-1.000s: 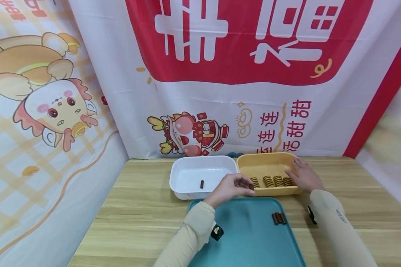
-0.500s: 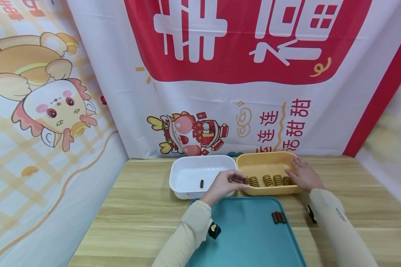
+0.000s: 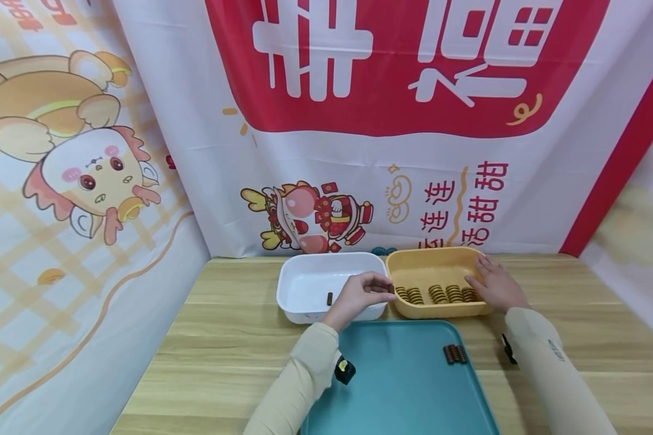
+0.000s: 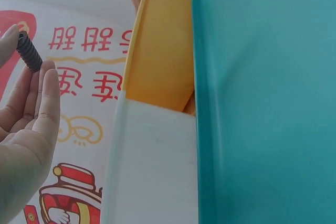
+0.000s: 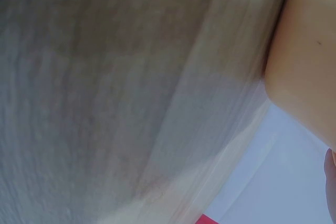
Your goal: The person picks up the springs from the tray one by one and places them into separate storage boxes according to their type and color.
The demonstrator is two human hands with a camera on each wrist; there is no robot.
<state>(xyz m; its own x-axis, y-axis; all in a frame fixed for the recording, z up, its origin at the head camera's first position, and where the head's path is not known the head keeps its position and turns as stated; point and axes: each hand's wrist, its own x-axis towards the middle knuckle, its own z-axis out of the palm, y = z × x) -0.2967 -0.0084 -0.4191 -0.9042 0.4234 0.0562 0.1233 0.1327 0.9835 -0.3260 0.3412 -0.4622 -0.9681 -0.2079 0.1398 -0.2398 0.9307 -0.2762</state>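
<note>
Right wrist view is a blur, right hand (image 5: 329,182) clipped at the lower right edge; left hand (image 4: 23,129) cut off lower left.

We see a white bin (image 3: 310,281), a yellow bin (image 3: 435,263), a teal tray (image 3: 402,386), dark brown ridged discs (image 3: 438,295), a pale wood-grain bench (image 3: 223,338), beige sleeves (image 3: 549,374), a red-and-white banner (image 3: 402,66).

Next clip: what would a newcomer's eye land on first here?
The left hand over the white bin, pinching a small stack of dark ridged discs. Beside it the right hand rests on the yellow bin with its rows of discs. Nearer, a teal tray carries a short stack.
</note>
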